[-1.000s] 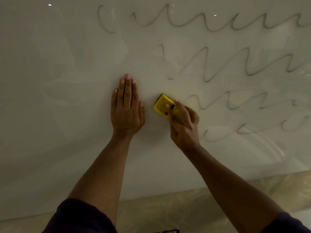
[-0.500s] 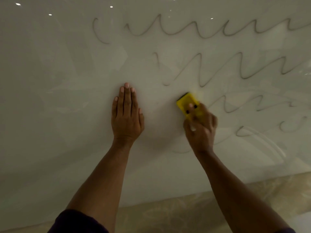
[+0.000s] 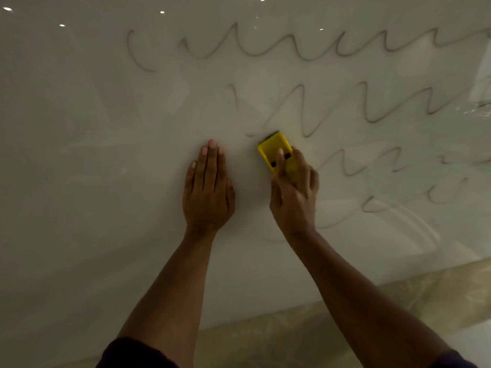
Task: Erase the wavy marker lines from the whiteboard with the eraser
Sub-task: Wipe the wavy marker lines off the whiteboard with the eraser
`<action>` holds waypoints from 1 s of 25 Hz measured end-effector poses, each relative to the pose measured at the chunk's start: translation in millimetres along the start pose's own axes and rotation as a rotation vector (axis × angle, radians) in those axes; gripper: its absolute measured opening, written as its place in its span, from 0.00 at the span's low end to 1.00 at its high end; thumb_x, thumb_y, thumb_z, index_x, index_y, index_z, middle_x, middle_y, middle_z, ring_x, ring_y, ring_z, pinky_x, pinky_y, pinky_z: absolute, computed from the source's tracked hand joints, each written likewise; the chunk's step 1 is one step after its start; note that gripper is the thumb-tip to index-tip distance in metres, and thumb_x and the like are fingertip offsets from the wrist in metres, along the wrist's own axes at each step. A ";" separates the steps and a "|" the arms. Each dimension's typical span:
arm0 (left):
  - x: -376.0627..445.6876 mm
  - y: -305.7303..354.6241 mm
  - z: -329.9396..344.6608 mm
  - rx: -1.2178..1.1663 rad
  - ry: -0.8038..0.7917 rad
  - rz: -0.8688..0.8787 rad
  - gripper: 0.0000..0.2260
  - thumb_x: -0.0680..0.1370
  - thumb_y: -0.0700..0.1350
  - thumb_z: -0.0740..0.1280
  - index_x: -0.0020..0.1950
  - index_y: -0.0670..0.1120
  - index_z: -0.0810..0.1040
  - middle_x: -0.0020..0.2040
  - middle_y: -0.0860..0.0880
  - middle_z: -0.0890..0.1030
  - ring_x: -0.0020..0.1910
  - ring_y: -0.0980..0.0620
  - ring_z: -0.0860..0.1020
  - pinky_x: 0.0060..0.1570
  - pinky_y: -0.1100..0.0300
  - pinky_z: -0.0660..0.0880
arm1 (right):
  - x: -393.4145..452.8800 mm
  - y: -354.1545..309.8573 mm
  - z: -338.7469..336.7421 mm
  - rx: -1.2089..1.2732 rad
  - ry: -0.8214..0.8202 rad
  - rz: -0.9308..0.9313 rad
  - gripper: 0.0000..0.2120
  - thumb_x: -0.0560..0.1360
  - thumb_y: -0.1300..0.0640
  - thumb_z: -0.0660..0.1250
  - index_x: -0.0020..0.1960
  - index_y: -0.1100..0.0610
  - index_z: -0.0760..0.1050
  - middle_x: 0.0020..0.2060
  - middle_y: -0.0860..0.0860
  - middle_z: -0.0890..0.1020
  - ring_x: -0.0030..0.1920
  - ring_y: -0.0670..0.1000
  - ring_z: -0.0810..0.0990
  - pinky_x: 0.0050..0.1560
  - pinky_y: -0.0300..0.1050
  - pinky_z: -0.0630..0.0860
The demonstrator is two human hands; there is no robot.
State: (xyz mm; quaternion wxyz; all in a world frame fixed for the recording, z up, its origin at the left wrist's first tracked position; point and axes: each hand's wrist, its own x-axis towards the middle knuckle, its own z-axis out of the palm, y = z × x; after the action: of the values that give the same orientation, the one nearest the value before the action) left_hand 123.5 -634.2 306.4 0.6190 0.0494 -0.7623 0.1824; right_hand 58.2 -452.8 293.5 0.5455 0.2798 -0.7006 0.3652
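A glossy whiteboard fills most of the view. Several rows of dark wavy marker lines run across its upper and right parts; the lower rows are faint and partly wiped. My right hand presses a yellow eraser flat on the board, just below the left end of the second wavy row. My left hand lies flat on the board with its fingers together, a short gap left of the eraser, holding nothing.
A tan marbled floor shows below the board's bottom edge at the lower right. Bright ceiling-light reflections dot the top of the board. The board's left half carries no marker lines.
The eraser and my right hand swept right, then came back left and slightly up, ending under the second wavy row. My left hand stayed flat in the same spot.
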 end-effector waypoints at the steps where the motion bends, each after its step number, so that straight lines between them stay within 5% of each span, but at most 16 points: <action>1: 0.7 0.1 -1.0 -0.016 -0.003 -0.017 0.28 0.84 0.46 0.53 0.84 0.38 0.57 0.84 0.42 0.57 0.85 0.46 0.56 0.83 0.52 0.51 | 4.0 -9.1 4.0 0.001 -0.018 -0.078 0.21 0.80 0.62 0.68 0.73 0.57 0.76 0.72 0.64 0.73 0.62 0.67 0.77 0.66 0.56 0.72; 5: -1.4 0.1 -5.5 -0.090 -0.037 -0.107 0.29 0.83 0.46 0.54 0.84 0.39 0.58 0.84 0.44 0.57 0.85 0.52 0.49 0.83 0.53 0.49 | 25.1 12.4 -3.9 -0.117 -0.092 -0.661 0.24 0.78 0.60 0.71 0.74 0.51 0.75 0.71 0.58 0.77 0.62 0.62 0.79 0.58 0.54 0.77; 10: -1.7 -3.1 -7.4 -0.103 -0.052 -0.111 0.29 0.82 0.46 0.53 0.84 0.39 0.59 0.84 0.45 0.58 0.85 0.53 0.49 0.83 0.53 0.49 | 13.2 22.8 0.8 -0.097 -0.021 -0.456 0.26 0.79 0.59 0.69 0.76 0.51 0.72 0.73 0.58 0.73 0.61 0.63 0.78 0.59 0.55 0.74; 13: -5.4 -7.2 -8.1 -0.101 -0.057 -0.063 0.29 0.84 0.47 0.52 0.85 0.40 0.58 0.85 0.46 0.56 0.85 0.52 0.50 0.83 0.54 0.48 | 1.7 33.4 -5.5 -0.166 -0.155 -0.796 0.23 0.79 0.59 0.70 0.74 0.52 0.75 0.70 0.58 0.77 0.59 0.62 0.81 0.57 0.55 0.79; 14: -6.7 -8.2 -7.6 -0.094 -0.056 -0.057 0.28 0.84 0.47 0.52 0.85 0.41 0.57 0.85 0.46 0.55 0.85 0.52 0.50 0.83 0.54 0.48 | 5.9 44.5 -12.6 -0.188 -0.151 -0.770 0.20 0.80 0.58 0.69 0.72 0.53 0.77 0.69 0.58 0.78 0.58 0.62 0.81 0.56 0.55 0.79; 18: -9.4 -4.0 -2.4 -0.057 -0.027 -0.061 0.28 0.85 0.46 0.53 0.85 0.40 0.57 0.85 0.44 0.55 0.85 0.50 0.51 0.83 0.51 0.50 | -4.0 51.2 -19.8 -0.100 -0.020 -0.104 0.20 0.82 0.59 0.67 0.73 0.57 0.76 0.70 0.64 0.75 0.56 0.67 0.79 0.58 0.55 0.75; 22: -14.2 -0.8 4.2 -0.013 -0.003 -0.038 0.28 0.85 0.46 0.56 0.84 0.38 0.58 0.85 0.42 0.55 0.85 0.47 0.52 0.83 0.49 0.52 | -38.5 50.7 -22.7 -0.159 -0.139 -0.461 0.20 0.79 0.60 0.71 0.71 0.54 0.78 0.67 0.61 0.79 0.58 0.65 0.82 0.58 0.54 0.79; 25: -22.6 3.4 7.7 -0.020 0.005 0.006 0.28 0.85 0.46 0.56 0.84 0.38 0.58 0.85 0.42 0.55 0.85 0.46 0.53 0.83 0.50 0.51 | -43.1 71.0 -29.4 -0.168 -0.076 -0.157 0.22 0.79 0.62 0.70 0.72 0.57 0.76 0.70 0.64 0.76 0.59 0.67 0.79 0.63 0.53 0.74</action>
State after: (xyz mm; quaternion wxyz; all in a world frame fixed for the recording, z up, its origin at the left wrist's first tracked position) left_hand 120.5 -637.1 282.6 0.6208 0.0407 -0.7627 0.1766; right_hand 29.2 -388.1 241.2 0.5668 0.3008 -0.7249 0.2505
